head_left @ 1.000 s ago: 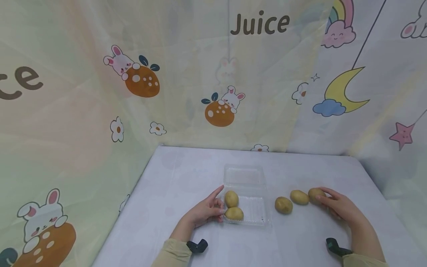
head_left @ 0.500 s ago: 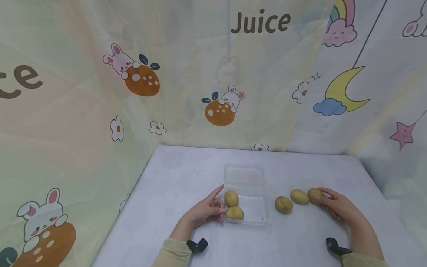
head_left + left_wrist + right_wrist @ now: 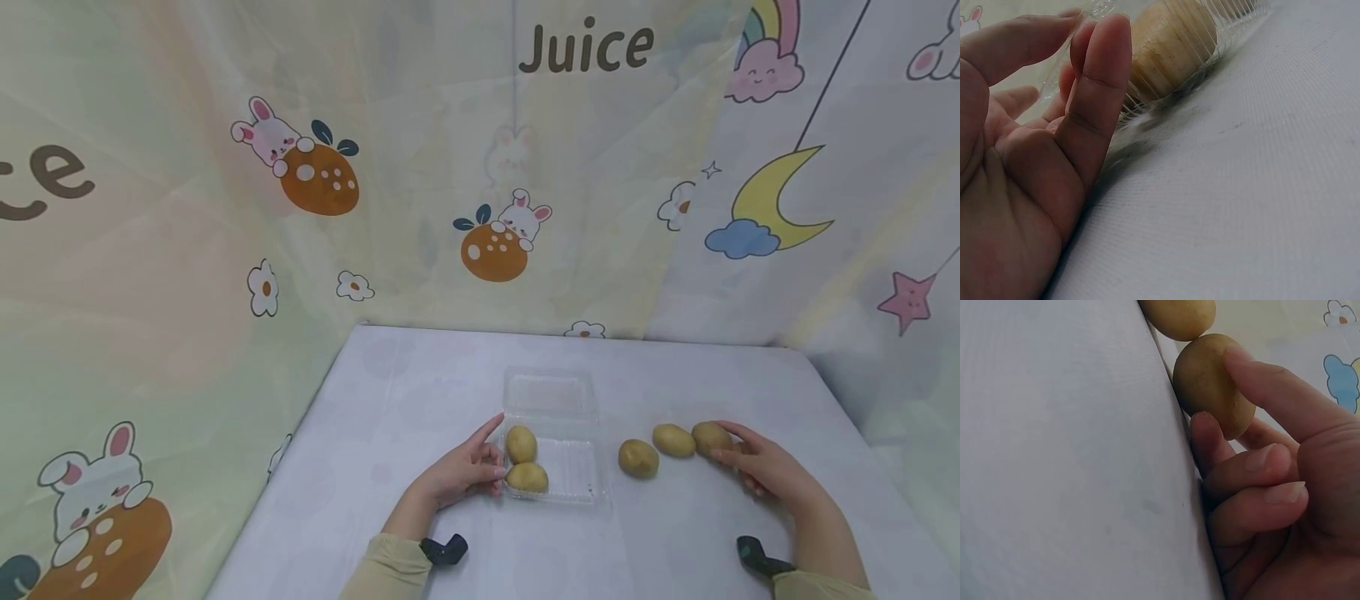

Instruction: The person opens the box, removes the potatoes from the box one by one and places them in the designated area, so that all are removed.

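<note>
A clear plastic clamshell container point(image 3: 573, 472) lies with its lid point(image 3: 549, 393) folded back. Two potatoes sit along its left side, the rear potato point(image 3: 521, 444) behind the front potato point(image 3: 527, 477). My left hand point(image 3: 462, 472) holds the container's left edge between thumb and curled fingers, its index finger pointing along the side. In the left wrist view the left hand point(image 3: 1054, 125) is close by the ribbed plastic wall, with a potato point(image 3: 1175, 47) behind it. My right hand point(image 3: 768, 471) grips the rightmost potato point(image 3: 710, 438) between thumb and fingers; the right wrist view shows this potato point(image 3: 1213, 384) at the fingertips.
Left of the gripped potato lie a middle potato point(image 3: 673, 441), right beside it, and another potato point(image 3: 638, 459) nearer the container. All rest on a white-covered table point(image 3: 420, 375). Printed cloth curtains point(image 3: 420, 150) enclose the table's back and sides.
The right hand has shifted very slightly, its fingers still around the rightmost potato. The left hand, container and other potatoes keep their places; the head view has tilted a little.
</note>
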A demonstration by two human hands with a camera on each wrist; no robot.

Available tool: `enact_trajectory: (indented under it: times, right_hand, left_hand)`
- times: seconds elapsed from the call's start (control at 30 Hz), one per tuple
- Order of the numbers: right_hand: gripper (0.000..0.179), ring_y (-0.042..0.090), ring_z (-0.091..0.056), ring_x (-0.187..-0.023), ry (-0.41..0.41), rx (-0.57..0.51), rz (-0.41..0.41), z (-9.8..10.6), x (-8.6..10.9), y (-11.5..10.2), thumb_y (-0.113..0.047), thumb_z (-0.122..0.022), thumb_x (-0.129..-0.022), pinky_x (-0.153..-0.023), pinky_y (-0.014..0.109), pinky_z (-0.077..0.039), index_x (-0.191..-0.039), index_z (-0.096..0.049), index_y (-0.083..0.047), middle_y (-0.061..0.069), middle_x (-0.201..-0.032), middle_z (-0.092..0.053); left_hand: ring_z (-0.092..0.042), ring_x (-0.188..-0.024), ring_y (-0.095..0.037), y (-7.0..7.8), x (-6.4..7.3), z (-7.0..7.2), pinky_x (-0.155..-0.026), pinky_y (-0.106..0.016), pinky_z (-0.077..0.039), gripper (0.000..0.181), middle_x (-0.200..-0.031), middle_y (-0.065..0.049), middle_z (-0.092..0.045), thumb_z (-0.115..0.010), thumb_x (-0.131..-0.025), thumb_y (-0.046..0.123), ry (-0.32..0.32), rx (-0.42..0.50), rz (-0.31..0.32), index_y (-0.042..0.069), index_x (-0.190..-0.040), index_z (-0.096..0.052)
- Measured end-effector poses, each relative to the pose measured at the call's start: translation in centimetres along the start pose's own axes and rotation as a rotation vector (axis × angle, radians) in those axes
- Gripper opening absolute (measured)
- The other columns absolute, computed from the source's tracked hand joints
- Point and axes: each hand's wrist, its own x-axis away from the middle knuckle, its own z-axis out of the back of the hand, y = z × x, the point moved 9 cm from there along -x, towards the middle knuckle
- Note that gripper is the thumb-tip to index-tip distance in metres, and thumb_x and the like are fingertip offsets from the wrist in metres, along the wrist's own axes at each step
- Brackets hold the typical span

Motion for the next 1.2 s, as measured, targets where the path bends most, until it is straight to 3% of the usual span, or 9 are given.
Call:
enact_trajectory:
  times: [0.6, 0.93, 1.2]
  right_hand:
    - [0.089, 0.013, -0.047, -0.054, 0.005, -0.011, -0.013, -0.22, -0.01, 0.37, -0.048, -0.069, -0.088, -0.048, 0.029, -0.045, -0.155, -0.025, -0.011, 0.001, -0.074, -0.050]
    - [0.089, 0.013, -0.049, -0.055, -0.004, -0.040, -0.023, -0.27, -0.17, 0.64, -0.045, -0.070, -0.088, -0.049, 0.029, -0.046, -0.156, -0.023, -0.012, 0.001, -0.076, -0.051]
    - [0.090, 0.013, -0.050, -0.055, -0.009, -0.046, -0.030, -0.23, -0.15, 0.67, -0.045, -0.070, -0.089, -0.050, 0.030, -0.048, -0.157, -0.021, -0.012, 0.001, -0.077, -0.051]
  left_hand:
    - [-0.065, -0.076, -0.015, 0.21, 0.12, -0.04, -0.072, -0.032, -0.059, 0.098, -0.096, 0.000, -0.054, -0.073, -0.087, 0.009, 0.005, -0.001, 0.001, 0.038, -0.158, -0.012]
    - [-0.065, -0.076, -0.016, -0.13, -0.07, 0.19, -0.072, -0.033, -0.059, 0.096, -0.096, 0.000, -0.054, -0.074, -0.087, 0.010, 0.001, 0.002, 0.001, 0.043, -0.156, -0.016]
    - [-0.065, -0.076, -0.016, -0.37, -0.16, 0.22, -0.073, -0.033, -0.059, 0.098, -0.097, 0.000, -0.054, -0.074, -0.087, 0.010, -0.003, 0.003, -0.003, 0.040, -0.158, -0.013]
